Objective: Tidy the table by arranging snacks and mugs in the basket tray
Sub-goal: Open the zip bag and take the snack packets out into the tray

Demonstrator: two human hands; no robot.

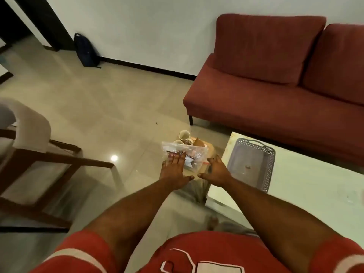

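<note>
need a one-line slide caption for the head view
Both open hands, left hand and right hand, reach toward a clear snack bag and mugs beside the table holding an empty grey basket tray.

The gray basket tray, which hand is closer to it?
Right. The right hand is just beside the gray basket tray's near-left edge, while the left hand is farther left, over the clear snack bag.

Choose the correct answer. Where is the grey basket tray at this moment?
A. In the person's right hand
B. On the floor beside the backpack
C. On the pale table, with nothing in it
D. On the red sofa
C: the grey basket tray rests on the pale table with no snacks or mugs inside; the mugs and snack bag sit left of the table.
</note>
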